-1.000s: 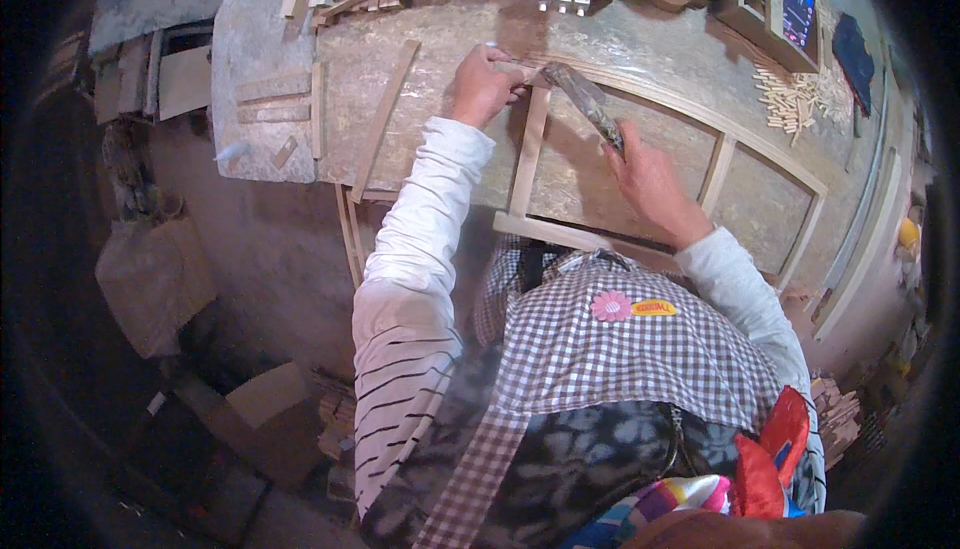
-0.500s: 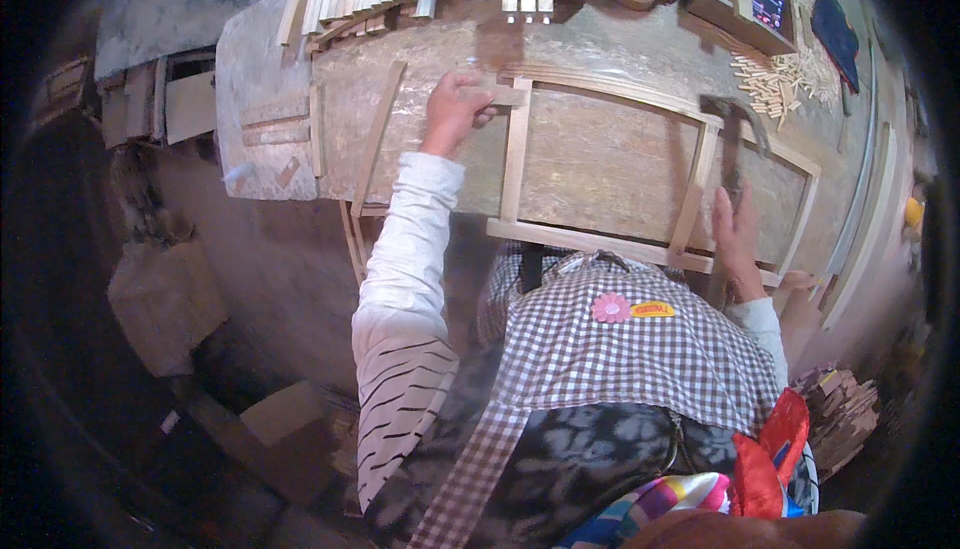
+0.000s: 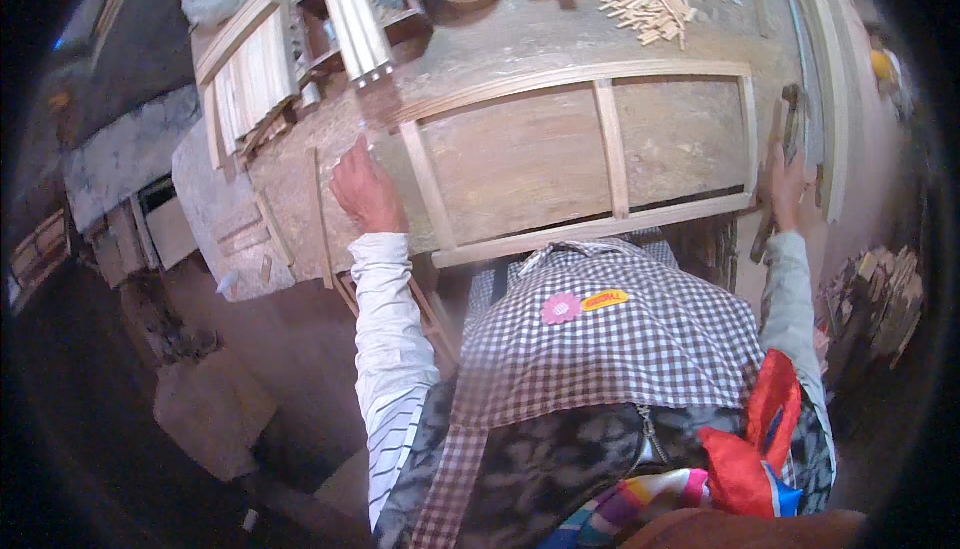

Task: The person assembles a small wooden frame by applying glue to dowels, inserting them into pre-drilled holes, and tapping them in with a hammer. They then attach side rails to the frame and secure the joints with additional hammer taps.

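Note:
A pale wooden frame (image 3: 590,233) with two long rails and three crosspieces lies across the workbench (image 3: 520,159), its near rail close to my apron. My left hand (image 3: 368,189) is closed just beyond the frame's left end, apart from it. Whatever its fingers may hold is hidden. To the right of the frame, my right hand (image 3: 787,187) grips a hammer (image 3: 793,109), head pointing away from me and handle running back under the palm.
Wooden strips (image 3: 255,79) are stacked at the far left, beside a box (image 3: 405,24) with more strips across it. Small wooden pegs (image 3: 655,14) lie heaped at the back. Loose slats (image 3: 320,219) rest left of my left hand. A pile of offcuts (image 3: 875,299) stands low at right.
The view has turned. My left hand has drawn away from the frame's left end, where it held a short wooden piece. The hammer has moved from over the frame to its right side.

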Available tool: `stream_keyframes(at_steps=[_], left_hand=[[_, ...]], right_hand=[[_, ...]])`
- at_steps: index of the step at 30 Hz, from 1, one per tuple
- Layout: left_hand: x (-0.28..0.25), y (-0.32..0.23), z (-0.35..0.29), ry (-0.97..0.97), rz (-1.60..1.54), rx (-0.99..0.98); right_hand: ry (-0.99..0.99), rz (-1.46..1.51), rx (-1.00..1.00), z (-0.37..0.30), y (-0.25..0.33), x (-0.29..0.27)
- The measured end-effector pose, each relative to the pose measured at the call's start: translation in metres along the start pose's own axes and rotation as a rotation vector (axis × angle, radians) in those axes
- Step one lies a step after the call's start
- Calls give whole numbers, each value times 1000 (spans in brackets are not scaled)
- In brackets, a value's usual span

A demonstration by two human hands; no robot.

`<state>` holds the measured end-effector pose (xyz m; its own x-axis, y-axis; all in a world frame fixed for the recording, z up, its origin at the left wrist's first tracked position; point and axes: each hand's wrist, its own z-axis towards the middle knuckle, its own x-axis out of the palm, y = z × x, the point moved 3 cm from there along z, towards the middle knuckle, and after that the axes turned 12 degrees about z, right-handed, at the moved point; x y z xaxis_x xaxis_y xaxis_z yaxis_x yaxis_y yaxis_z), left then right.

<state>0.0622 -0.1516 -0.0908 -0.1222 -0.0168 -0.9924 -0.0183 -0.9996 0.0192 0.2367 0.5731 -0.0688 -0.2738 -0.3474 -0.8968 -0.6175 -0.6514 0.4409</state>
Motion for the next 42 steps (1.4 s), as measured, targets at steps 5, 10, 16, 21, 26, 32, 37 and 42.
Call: stream_keyframes(at_steps=[5, 10, 16, 21, 26, 32, 37, 42], left_hand=[[3, -54, -11, 1, -81, 98], [13, -66, -18, 78, -33, 92], [17, -63, -17, 127, -42, 56], [15, -63, -17, 112, -97, 51], [16, -60, -18, 111, -95, 27], [13, -46, -17, 169, -51, 3], [13, -34, -11, 96, -80, 65], [19, -21, -8, 152, -24, 28]], right_hand=[[13, -153, 38, 39, -27, 4], [-142, -314, -113, 56, -10, 18], [-16, -106, -486, 33, 71, 40], [184, -181, -378, 30, 92, 54], [143, 206, -355, 33, 62, 58], [381, 180, 102, -16, -23, 15], [653, 674, 641, -105, -52, 24], [569, 1180, 779, -136, -53, 47]])
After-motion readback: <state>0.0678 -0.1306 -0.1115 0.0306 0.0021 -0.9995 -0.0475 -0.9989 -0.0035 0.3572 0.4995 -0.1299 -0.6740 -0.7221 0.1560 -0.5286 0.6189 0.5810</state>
